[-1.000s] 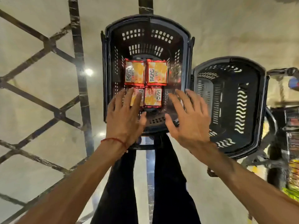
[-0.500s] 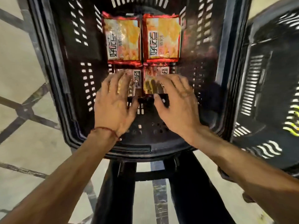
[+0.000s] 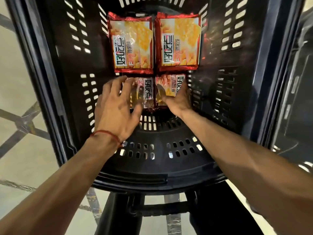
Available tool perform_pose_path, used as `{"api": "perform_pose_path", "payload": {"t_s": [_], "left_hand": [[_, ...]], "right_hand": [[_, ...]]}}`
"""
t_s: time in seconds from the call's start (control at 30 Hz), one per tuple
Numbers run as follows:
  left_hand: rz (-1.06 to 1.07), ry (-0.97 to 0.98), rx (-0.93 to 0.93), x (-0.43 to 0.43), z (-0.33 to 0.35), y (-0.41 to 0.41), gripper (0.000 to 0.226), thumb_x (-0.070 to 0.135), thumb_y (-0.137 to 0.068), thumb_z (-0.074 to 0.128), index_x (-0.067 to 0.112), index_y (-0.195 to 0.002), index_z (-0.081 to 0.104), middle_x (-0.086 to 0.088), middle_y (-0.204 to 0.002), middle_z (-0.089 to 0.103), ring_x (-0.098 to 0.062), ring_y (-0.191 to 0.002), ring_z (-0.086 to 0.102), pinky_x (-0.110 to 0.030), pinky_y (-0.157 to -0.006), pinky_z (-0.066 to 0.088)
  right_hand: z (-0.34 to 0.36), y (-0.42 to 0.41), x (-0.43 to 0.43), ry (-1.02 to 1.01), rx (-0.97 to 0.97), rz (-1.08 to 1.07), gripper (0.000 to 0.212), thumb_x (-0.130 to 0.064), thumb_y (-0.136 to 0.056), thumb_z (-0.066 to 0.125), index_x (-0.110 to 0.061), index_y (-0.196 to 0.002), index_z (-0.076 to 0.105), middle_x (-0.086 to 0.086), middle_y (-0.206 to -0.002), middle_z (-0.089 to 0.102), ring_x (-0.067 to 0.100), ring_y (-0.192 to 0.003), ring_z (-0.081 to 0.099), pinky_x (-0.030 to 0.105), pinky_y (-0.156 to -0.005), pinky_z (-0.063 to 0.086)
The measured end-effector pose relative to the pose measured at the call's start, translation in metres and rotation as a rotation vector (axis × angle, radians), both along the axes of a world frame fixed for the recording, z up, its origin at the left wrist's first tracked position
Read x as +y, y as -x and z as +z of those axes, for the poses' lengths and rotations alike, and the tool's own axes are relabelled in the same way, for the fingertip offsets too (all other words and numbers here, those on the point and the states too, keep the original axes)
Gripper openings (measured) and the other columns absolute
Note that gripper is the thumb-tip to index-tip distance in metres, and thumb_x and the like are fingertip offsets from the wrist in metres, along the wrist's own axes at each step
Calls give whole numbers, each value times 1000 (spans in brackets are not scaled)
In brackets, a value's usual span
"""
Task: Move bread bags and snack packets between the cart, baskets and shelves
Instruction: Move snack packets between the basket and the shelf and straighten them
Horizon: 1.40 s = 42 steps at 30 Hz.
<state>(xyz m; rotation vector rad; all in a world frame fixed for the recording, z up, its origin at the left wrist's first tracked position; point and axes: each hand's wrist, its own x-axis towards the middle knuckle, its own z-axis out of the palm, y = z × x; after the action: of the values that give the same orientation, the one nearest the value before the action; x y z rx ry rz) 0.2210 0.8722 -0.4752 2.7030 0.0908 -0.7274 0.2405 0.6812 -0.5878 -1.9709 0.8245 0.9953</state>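
Several orange-and-red snack packets lie flat on the floor of a black plastic basket (image 3: 67,68). Two sit at the far end, the far-left packet (image 3: 132,43) and the far-right packet (image 3: 179,41), side by side. Nearer me lie the near-left packet (image 3: 147,92) and the near-right packet (image 3: 169,85). My left hand (image 3: 116,107) is spread over the near-left packet, fingers apart and hiding its left half. My right hand (image 3: 177,100) grips the near-right packet, thumb across its face and fingers round its right edge.
A second black basket (image 3: 291,99) stands directly to the right, its inside mostly out of frame. Pale tiled floor with dark lines (image 3: 17,85) shows on the left. My dark trouser legs (image 3: 118,217) and a frame bar are below the basket's near rim.
The view has dropped close into the basket. Both hands went from above the near rim down to the two near packets; my right hand has closed on the near-right one.
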Motion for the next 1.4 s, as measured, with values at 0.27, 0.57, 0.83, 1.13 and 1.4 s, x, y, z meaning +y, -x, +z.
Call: {"api": "perform_pose_path", "payload": {"t_s": [0.27,0.57,0.83,1.13,1.4], "left_hand": [[30,6,-14,-1,2,7,57,38,-98,53,17,-150,44,-7,-149,46,-25,-137,37,-38,-105,44],[51,16,26,-1,4,7,57,39,-99,53,16,-150,43,-6,-149,45,-24,-138,37,-36,-103,45],[58,17,28,-3,1,13,56,39,-99,55,17,-150,44,-7,-149,47,-25,-136,39,-44,-100,50],[90,37,41,-5,8,16,55,39,-100,52,22,-151,44,-2,-150,46,-24,-136,38,-41,-96,49],[344,123,166,-27,-13,13,55,43,-100,52,25,-150,39,-2,-152,41,-24,-138,36,-43,-102,45]], "right_hand": [[-1,-4,-5,50,-4,-70,58,-22,-89,81,-7,-137,52,2,-128,65,21,-117,62,30,-98,50],[2,8,-6,132,-37,-18,85,-29,-84,87,-17,-153,40,13,-153,44,31,-144,44,47,-119,40],[17,17,-8,62,-75,85,74,-13,-98,71,-15,-154,22,4,-133,59,17,-119,57,25,-90,40],[83,31,-10,114,-99,237,72,-45,-106,54,-12,-162,25,18,-163,35,34,-150,37,52,-121,37],[119,18,-36,74,-325,137,54,-40,-105,56,-17,-150,36,-4,-129,65,9,-108,65,18,-88,53]]}}
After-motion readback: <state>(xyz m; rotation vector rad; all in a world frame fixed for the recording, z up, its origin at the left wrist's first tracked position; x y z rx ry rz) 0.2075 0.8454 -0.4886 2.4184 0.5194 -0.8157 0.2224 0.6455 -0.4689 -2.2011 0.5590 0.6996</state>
